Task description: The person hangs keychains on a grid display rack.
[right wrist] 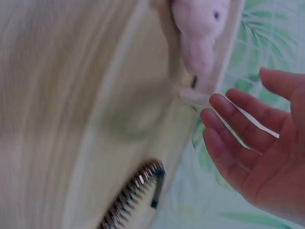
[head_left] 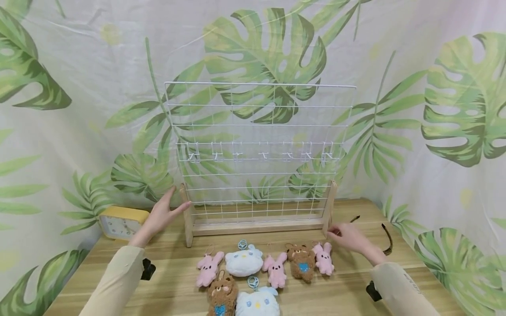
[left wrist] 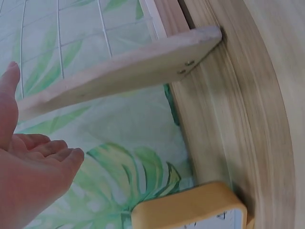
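Observation:
A white wire grid rack (head_left: 261, 175) stands upright in a wooden base, with several clear hooks (head_left: 263, 155) in a row across it. My left hand (head_left: 164, 213) is beside the rack's left wooden post (head_left: 186, 215), thumb and fingers spread, holding nothing. My right hand (head_left: 349, 237) is by the foot of the right post (head_left: 330, 208); in the right wrist view its fingers (right wrist: 233, 117) are loosely extended with nothing in them. In front of the rack lie pink bunny plush keychains (head_left: 324, 259), brown bear plush keychains (head_left: 302, 263) and white cat-like plush keychains (head_left: 244, 261).
A yellow clock (head_left: 124, 221) stands at the back left of the wooden table (head_left: 166, 272), near my left forearm. On the right lies a dark toothed headband (right wrist: 136, 191), close to my right wrist. A leaf-patterned cloth (head_left: 395, 87) hangs behind the table.

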Tool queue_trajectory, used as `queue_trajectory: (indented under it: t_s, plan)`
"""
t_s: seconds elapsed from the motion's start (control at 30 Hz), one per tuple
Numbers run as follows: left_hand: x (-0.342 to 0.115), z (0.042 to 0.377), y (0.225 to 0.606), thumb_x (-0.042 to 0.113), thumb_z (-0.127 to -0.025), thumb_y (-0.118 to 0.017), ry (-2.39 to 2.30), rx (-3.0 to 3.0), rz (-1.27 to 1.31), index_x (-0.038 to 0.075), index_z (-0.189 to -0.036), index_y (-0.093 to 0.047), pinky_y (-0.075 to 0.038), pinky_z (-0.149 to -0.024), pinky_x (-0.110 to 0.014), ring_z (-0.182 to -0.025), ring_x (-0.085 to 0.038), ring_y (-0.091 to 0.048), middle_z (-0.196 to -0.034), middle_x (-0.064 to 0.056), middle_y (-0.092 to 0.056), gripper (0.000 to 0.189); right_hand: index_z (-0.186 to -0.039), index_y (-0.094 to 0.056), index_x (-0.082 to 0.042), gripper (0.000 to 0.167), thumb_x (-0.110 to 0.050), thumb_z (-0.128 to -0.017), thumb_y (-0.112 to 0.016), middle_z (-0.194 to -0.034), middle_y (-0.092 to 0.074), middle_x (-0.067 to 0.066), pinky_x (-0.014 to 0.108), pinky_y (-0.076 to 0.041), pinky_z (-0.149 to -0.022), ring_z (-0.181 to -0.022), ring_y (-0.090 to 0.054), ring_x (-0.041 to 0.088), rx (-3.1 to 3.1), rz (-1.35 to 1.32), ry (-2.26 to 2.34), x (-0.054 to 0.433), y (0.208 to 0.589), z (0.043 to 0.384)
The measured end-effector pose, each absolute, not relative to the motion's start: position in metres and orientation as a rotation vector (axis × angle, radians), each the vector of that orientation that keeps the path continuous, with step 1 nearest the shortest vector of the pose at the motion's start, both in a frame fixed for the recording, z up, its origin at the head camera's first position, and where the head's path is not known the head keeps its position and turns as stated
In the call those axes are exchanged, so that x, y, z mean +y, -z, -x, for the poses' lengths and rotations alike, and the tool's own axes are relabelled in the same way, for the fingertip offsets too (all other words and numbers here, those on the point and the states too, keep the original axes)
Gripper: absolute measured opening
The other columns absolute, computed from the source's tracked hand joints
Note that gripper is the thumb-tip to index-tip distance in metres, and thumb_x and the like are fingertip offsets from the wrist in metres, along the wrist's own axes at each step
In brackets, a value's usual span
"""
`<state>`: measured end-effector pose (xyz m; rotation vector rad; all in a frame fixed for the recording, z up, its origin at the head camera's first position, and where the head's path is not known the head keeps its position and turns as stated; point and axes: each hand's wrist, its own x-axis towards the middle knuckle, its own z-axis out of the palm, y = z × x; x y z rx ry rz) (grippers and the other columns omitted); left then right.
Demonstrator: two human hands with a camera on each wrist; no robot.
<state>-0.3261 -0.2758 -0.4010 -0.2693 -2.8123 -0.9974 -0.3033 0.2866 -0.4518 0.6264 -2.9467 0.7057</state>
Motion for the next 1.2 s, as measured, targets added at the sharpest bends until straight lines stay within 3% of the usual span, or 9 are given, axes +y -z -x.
queue_trajectory:
  t_s: [0.3, 0.63, 0.73, 0.87, 0.97, 1.1, 1.2]
  plan:
    - [-0.266, 0.329, 0.404, 0.059, -0.097, -0.051, 1.243, -2.828, 0.205, 0.007, -0.161, -0.001, -0.032, -0.115, -0.062, -0.144, -0.054, -0.026, -0.164, -0.028, -0.01, 0.097, -0.093, -0.073, -0.001, 0.015, -0.013, -0.093, -0.065, -0.08, -0.07, 0.004, 0.024, -0.047, -0.058, -0.067, -0.056, 0.009, -3.005, -0.518, -0.77, 0.272, 0.472, 0.31]
    - [-0.267, 0.337, 0.42, 0.04, -0.1, -0.058, 1.268, -2.772, 0.269, -0.005, -0.157, -0.012, -0.04, -0.111, -0.059, -0.139, -0.049, -0.039, -0.155, -0.033, -0.03, 0.086, -0.08, -0.069, -0.005, 0.015, -0.013, -0.092, -0.066, -0.063, -0.057, -0.001, 0.02, -0.035, -0.048, -0.054, -0.045, 0.009, -3.019, -0.423, -0.755, 0.262, 0.481, 0.314]
    - [-0.266, 0.338, 0.424, 0.033, -0.1, -0.059, 1.252, -2.748, 0.269, -0.009, -0.153, -0.025, -0.043, -0.108, -0.058, -0.135, -0.048, -0.046, -0.149, -0.034, -0.04, 0.075, -0.076, -0.067, -0.006, 0.017, -0.014, -0.091, -0.067, -0.06, -0.055, -0.001, 0.02, -0.034, -0.048, -0.052, -0.043, 0.009, -3.016, -0.398, -0.748, 0.26, 0.481, 0.314]
    - [-0.264, 0.337, 0.427, 0.024, -0.099, -0.061, 1.224, -2.708, 0.267, -0.012, -0.137, -0.049, -0.052, -0.098, -0.053, -0.122, -0.047, -0.058, -0.132, -0.034, -0.058, 0.053, -0.073, -0.066, -0.007, 0.017, -0.014, -0.088, -0.07, -0.061, -0.056, 0.0, 0.021, -0.036, -0.048, -0.053, -0.045, 0.01, -3.02, -0.355, -0.698, 0.258, 0.481, 0.315]
    - [-0.263, 0.337, 0.428, 0.02, -0.099, -0.062, 1.21, -2.687, 0.266, -0.01, -0.122, -0.059, -0.057, -0.086, -0.041, -0.109, -0.04, -0.065, -0.119, -0.032, -0.065, 0.038, -0.073, -0.067, -0.007, 0.015, -0.014, -0.085, -0.073, -0.063, -0.059, 0.0, 0.021, -0.039, -0.05, -0.055, -0.048, 0.011, -3.028, -0.311, -0.664, 0.257, 0.483, 0.315]
    - [-0.264, 0.338, 0.429, 0.018, -0.098, -0.063, 1.231, -2.676, 0.242, -0.004, -0.102, -0.061, -0.051, -0.069, -0.024, -0.087, -0.019, -0.064, -0.101, -0.023, -0.069, 0.023, -0.073, -0.068, -0.009, 0.012, -0.012, -0.082, -0.075, -0.066, -0.063, 0.0, 0.023, -0.042, -0.05, -0.057, -0.052, 0.012, -3.023, -0.282, -0.61, 0.256, 0.483, 0.315]
    - [-0.265, 0.338, 0.429, 0.017, -0.098, -0.062, 1.246, -2.673, 0.242, -0.001, -0.093, -0.057, -0.045, -0.062, -0.022, -0.076, -0.011, -0.055, -0.089, -0.016, -0.065, 0.02, -0.072, -0.068, -0.011, 0.01, -0.009, -0.08, -0.074, -0.066, -0.064, 0.0, 0.024, -0.042, -0.049, -0.057, -0.053, 0.013, -3.013, -0.276, -0.561, 0.254, 0.481, 0.313]
